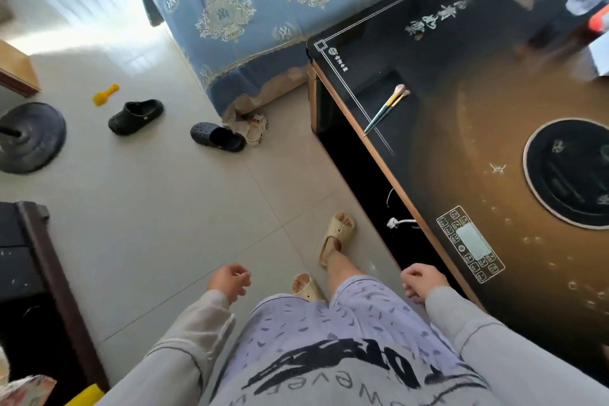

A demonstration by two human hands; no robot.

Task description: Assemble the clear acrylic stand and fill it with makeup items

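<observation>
Black glossy table, two makeup brushes lying on it, both hands empty

table bare around brushes

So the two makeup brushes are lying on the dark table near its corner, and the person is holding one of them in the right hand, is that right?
Not quite. The two makeup brushes do lie on the dark table near its corner, but the right hand holds nothing. It hangs empty by the table edge, well apart from the brushes, and the left hand is empty too. The head view shows this.
</observation>
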